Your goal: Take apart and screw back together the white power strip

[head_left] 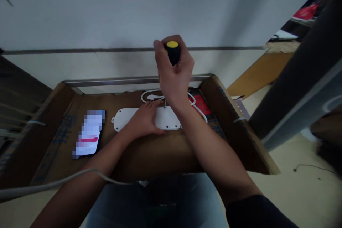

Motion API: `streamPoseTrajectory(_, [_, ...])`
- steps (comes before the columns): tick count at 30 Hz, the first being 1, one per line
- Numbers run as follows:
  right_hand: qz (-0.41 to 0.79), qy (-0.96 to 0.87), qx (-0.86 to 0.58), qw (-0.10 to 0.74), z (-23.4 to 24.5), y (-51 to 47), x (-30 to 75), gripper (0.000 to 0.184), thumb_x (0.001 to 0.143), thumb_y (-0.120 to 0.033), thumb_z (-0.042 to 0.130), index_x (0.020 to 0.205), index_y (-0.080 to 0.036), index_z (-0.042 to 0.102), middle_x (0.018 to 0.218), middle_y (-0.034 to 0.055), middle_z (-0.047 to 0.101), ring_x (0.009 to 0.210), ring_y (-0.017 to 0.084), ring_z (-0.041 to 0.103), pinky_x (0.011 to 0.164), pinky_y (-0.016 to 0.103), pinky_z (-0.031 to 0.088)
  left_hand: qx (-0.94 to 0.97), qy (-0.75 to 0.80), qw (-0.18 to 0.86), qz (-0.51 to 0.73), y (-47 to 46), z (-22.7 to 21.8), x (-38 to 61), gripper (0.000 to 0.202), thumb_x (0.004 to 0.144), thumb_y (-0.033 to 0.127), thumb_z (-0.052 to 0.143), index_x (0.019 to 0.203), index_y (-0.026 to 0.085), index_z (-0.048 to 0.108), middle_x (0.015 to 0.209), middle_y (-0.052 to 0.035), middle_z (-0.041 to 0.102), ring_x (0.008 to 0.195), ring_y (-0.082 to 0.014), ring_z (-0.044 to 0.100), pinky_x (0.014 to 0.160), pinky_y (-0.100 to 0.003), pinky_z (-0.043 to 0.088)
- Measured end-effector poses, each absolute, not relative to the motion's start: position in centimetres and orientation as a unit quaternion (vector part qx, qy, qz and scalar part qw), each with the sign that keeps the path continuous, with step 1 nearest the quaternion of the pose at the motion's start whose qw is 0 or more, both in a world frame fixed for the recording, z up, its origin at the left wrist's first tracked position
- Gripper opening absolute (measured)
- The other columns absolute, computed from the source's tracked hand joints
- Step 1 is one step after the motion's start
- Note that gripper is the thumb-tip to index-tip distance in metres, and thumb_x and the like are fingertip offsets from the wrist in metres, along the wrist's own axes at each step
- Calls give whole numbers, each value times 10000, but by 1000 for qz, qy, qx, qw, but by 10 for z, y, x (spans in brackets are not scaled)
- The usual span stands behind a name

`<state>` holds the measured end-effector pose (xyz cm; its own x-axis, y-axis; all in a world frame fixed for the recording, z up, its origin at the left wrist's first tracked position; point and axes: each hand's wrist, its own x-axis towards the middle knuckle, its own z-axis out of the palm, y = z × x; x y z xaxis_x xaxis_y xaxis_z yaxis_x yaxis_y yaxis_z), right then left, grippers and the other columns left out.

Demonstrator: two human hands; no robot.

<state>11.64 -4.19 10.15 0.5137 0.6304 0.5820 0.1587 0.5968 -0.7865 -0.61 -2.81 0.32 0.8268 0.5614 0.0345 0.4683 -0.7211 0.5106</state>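
My left hand (143, 119) lies flat on a white plastic power strip (171, 119), pressing on its top and holding nothing. My right hand (173, 73) is closed around a black screwdriver handle with a yellow end cap (172, 51). The thin metal shaft (165, 103) points down to the strip, and its tip meets the surface near my left fingers. A white cord (152, 92) loops behind the strip, ending in a small plug. The strip's sockets are hidden or out of sight.
The strip rests on a flattened brown cardboard box (157, 156) with raised flaps. A smartphone (89, 134) with a blurred screen lies to the left, and a red-and-black item (200, 105) sits behind my right forearm. A grey cable (53, 181) crosses my left forearm.
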Motion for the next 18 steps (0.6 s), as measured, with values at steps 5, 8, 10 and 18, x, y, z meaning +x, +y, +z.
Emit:
streamPoseTrajectory(5, [88, -443, -434, 779, 98, -35, 122, 218, 954, -368, 608, 817, -277, 465, 715, -56, 384, 682, 133, 420, 712, 245, 432, 918, 288, 251, 109, -32, 4, 2, 1039, 625, 497, 936, 1490, 175, 459, 1552, -191, 541, 1441, -421, 494, 1228, -568, 380])
streamPoseTrajectory(8, [79, -430, -432, 789, 96, -34, 126, 220, 953, -393, 606, 820, -285, 470, 702, -52, 378, 688, 146, 406, 698, 260, 421, 916, 303, 247, 92, -36, 3, 8, 1042, 606, 466, 944, 1477, 145, 471, 1552, -204, 537, 1445, -437, 483, 1229, -572, 376])
streamPoseTrajectory(10, [90, -434, -427, 788, 97, -35, 130, 243, 942, -407, 625, 795, -286, 473, 676, -51, 372, 684, 149, 386, 681, 272, 408, 913, 315, 243, 85, -40, 0, 12, 1051, 597, 455, 942, 1478, 138, 465, 1560, -205, 528, 1451, -447, 474, 1229, -583, 372])
streamPoseTrajectory(18, [128, -450, -396, 790, 77, -29, 145, 341, 801, -547, 766, 812, -311, 520, 625, -65, 356, 662, 144, 412, 601, 299, 363, 917, 305, 247, 68, -37, 3, 9, 1193, 625, 568, 909, 1588, 157, 337, 1637, -215, 426, 1520, -438, 392, 1259, -613, 323])
